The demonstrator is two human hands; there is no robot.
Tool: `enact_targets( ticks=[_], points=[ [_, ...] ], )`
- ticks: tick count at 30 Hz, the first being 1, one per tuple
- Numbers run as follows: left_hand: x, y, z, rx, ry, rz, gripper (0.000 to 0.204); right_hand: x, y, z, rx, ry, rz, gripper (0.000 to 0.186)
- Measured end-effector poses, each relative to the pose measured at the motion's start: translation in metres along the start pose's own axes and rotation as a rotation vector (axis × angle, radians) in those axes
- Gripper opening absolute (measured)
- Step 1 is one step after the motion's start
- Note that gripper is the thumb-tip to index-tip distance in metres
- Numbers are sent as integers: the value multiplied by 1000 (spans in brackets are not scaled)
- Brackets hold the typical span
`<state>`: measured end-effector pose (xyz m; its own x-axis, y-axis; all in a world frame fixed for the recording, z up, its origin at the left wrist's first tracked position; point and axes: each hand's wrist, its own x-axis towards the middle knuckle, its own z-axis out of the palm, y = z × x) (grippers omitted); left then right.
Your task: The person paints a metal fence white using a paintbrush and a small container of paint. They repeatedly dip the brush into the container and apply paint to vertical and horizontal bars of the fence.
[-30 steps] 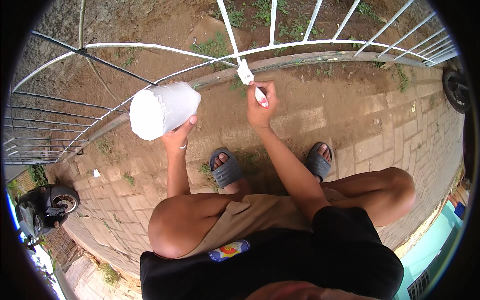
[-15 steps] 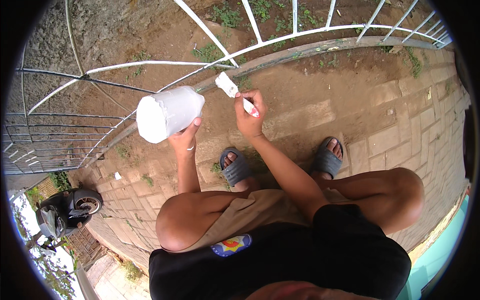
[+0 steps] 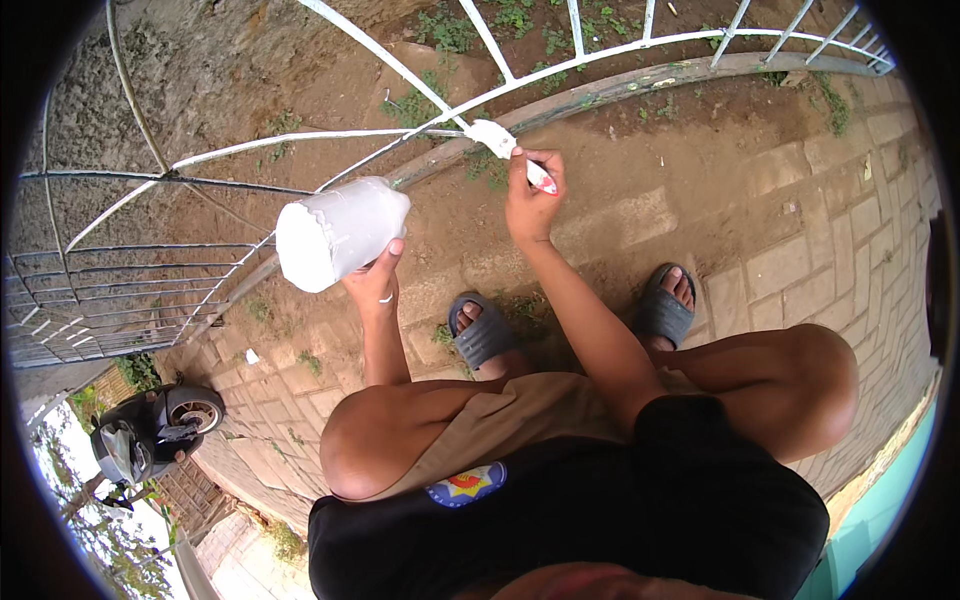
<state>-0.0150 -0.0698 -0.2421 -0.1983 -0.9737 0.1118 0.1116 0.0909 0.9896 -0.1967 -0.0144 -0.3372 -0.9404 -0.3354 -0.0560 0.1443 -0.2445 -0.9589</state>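
My left hand (image 3: 375, 278) is wrapped round a cloudy plastic container (image 3: 360, 225), which looks like a cut bottle with an uneven rim and a white round end. A white mark crosses one finger or the thumb base of that hand. In my right hand (image 3: 535, 198) is a paintbrush (image 3: 541, 178) with a white and red handle, gripped near its head. The brush's white-coated bristles are at the lower end of a white bar of the metal fence (image 3: 575, 68), seemingly touching it. The container is left of the brush, near the fence bars.
A low concrete curb (image 3: 610, 88) runs under the fence, with soil and small weeds (image 3: 445, 30) behind it. Paving bricks (image 3: 790, 265) spread around my sandalled feet (image 3: 482, 330). A dark motorbike (image 3: 150, 430) stands at the far left. A turquoise wall (image 3: 880, 510) is at the lower right.
My right hand has moved the brush up and to the right, bringing its bristles to the fence bar. The left hand still holds the container, and the whole view has shifted slightly.
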Motion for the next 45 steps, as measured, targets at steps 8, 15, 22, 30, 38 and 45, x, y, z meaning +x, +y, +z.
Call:
enact_targets(
  ticks=[8,15,22,30,38,45],
  points=[
    [-3,-9,-8,50,-7,-78,90,-35,-22,17,-85,-185,-55,16],
    [0,-1,-8,23,-9,24,87,-20,-16,11,-109,-144,-77,16],
    [-4,-1,-4,-15,-3,-24,82,-5,-4,3,-75,-34,-80,18],
    [-2,-8,-6,-12,-2,-31,88,-16,-10,12,208,63,175,16],
    [-1,-4,1,-34,-9,-14,91,-28,-47,30,459,201,433,19],
    [-2,-10,-1,45,-61,-36,92,-49,-43,32,400,-115,430,18]
  ],
)
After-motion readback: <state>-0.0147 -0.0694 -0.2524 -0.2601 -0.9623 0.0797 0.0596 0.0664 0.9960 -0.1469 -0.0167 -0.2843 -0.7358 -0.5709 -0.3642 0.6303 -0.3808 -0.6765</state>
